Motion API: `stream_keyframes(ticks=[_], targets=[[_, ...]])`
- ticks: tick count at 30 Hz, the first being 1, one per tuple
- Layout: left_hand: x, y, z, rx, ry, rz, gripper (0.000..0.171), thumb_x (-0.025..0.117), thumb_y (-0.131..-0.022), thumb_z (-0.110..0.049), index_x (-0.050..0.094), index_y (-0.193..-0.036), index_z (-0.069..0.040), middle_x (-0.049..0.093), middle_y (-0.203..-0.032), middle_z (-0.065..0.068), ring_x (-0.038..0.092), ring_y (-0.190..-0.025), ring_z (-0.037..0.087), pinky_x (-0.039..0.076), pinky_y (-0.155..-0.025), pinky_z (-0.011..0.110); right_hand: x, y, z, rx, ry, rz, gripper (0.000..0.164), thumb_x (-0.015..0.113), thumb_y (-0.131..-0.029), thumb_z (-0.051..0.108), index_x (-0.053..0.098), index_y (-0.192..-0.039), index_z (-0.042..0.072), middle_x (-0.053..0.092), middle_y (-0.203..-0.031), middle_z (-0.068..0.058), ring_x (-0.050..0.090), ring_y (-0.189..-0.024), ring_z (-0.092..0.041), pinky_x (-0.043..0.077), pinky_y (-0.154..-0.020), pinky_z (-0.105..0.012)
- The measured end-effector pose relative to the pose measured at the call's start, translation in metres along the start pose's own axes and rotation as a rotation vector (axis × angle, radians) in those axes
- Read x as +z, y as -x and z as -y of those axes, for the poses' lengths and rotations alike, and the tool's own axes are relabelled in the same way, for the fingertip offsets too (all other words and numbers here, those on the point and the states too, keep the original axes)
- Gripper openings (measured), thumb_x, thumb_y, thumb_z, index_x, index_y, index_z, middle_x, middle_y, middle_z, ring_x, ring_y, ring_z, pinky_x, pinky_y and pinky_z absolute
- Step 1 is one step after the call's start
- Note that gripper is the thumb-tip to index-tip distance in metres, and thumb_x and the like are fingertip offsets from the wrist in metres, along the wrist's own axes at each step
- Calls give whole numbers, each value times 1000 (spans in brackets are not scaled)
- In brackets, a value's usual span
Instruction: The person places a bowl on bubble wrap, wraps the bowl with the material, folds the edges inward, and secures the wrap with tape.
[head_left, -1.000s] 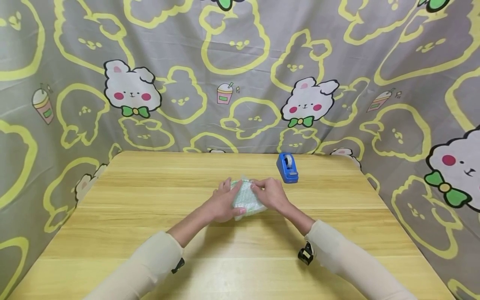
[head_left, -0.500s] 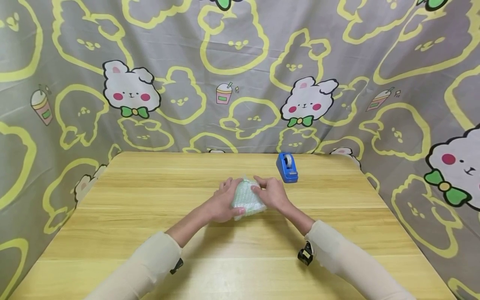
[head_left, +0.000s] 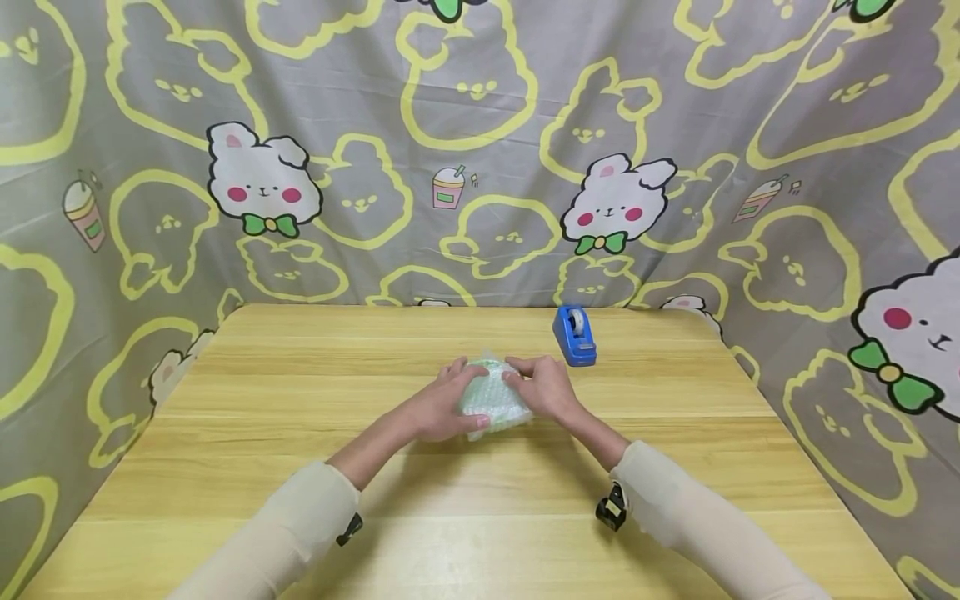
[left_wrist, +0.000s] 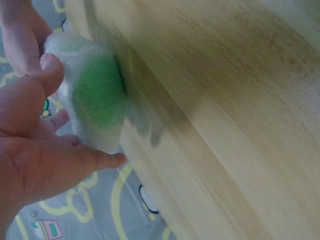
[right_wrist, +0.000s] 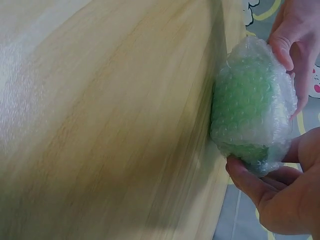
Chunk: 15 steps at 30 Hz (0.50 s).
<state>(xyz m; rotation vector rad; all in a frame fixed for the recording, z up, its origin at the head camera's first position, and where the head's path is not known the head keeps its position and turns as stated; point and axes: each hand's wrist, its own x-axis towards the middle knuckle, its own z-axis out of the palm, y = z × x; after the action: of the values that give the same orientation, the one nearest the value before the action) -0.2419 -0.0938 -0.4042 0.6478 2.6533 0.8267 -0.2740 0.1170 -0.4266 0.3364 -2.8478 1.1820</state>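
Observation:
A green object wrapped in clear bubble wrap (head_left: 497,398) sits low over the wooden table between both hands. My left hand (head_left: 438,407) holds its left side, thumb at the near corner and index finger at the far edge. In the left wrist view that hand's fingers spread along the wrapped green object (left_wrist: 97,95). My right hand (head_left: 549,387) grips the far right corner, thumb on top. The right wrist view shows its fingertips under the end of the bubble-wrapped bundle (right_wrist: 247,100). The wrap hides what the green object is.
A blue tape dispenser (head_left: 575,336) with a roll of tape stands behind the right hand. The wooden table (head_left: 300,375) is walled on the back and sides by a grey curtain (head_left: 510,100) with cartoon prints.
The left hand has shifted slightly left and its index finger has slid over the wrap's far edge. The right thumb and fingers have moved a little on the far right corner. The dispenser has not moved.

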Motion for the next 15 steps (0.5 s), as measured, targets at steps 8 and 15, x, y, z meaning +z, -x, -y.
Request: stream_keyframes(ticks=[8,15], targets=[[-2,-3,3,14,-9,23,70,72,-95,-37,38,-152,-17,8,-170,21,9,-156,42,16,-122,65,0,0,0,12,-5,16,37,71,-95,24,70,-128,7,69,-126,-19,60,-71,-17,36,-50,-24],[-3,-4,3,23,-5,44,69,71,-95,-36,36,-152,-18,9,-170,19,13,-156,40,24,-122,60,-1,0,0,16,-2,15,37,71,-95,24,70,-128,8,68,-127,-19,48,-59,-12,35,-50,-24]])
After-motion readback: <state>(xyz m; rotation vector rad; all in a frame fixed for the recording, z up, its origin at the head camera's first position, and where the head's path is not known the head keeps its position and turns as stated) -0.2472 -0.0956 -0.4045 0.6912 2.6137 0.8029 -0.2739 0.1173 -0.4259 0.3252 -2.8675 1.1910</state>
